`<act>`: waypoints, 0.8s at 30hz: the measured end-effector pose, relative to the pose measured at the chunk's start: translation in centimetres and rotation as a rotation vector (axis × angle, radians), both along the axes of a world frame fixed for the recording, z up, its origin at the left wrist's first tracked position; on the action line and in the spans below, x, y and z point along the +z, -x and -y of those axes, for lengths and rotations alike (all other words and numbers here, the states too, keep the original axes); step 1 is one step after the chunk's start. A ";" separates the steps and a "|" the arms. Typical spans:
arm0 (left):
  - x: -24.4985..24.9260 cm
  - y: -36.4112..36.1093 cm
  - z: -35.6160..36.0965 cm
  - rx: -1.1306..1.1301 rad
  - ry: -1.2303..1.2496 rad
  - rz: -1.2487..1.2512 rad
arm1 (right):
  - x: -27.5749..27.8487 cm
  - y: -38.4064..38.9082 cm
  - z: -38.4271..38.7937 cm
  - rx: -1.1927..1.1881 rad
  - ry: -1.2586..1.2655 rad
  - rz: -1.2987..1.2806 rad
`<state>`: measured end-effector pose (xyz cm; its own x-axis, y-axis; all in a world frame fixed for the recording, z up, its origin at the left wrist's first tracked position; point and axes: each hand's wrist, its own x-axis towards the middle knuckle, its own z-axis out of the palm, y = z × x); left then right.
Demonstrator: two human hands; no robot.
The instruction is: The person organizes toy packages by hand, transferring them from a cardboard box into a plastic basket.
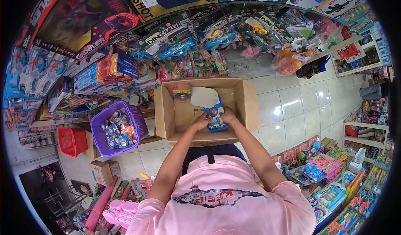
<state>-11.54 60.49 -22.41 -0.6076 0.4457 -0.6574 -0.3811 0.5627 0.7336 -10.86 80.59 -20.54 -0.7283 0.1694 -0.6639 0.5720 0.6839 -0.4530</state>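
Observation:
A blue toy package [217,124] with a purple ball-shaped part [213,111] is held over the inside of an open cardboard box [248,107]. My left hand [201,121] is closed at the package's left edge, close to the purple part. Opposite it, my right hand [228,115] grips the right edge with bent fingers. Just beyond the package, a pale rounded flat piece [204,97] overlaps its top in this view. In the box's far left corner lies a small clear-fronted package with a colourful card [181,92].
Left of the box stands a purple basket [144,124] full of wrapped toys, with a red basket [72,141] beyond it. Shelves of dinosaur toy packs [177,43] line the far side. Tiled floor [288,105] runs to the right; stacked toys [326,172] stand at lower right.

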 end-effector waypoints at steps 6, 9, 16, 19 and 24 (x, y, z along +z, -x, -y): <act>6.1 0.0 1.7 0.125 -0.194 0.071 | 11.4 -1.4 -1.9 -0.081 0.055 -0.250; 10.4 0.3 3.0 0.221 -0.228 0.165 | 15.2 -1.7 -2.5 -0.196 0.170 -0.324; 12.3 0.9 7.9 0.555 -0.334 0.233 | 19.5 0.0 2.0 -0.305 0.851 -0.231; 13.2 0.6 10.2 0.707 -0.413 0.118 | 18.5 1.1 5.3 -0.161 0.942 -0.104; 18.6 0.5 13.3 0.775 -0.299 -0.047 | 15.2 4.0 9.6 0.016 0.980 -0.034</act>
<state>-12.01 47.18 -3.84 -0.8379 0.0414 -0.5443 -0.5458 -0.0675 0.8352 -14.83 71.02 -5.32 -0.7469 -0.4556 -0.4843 0.5423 0.0041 -0.8402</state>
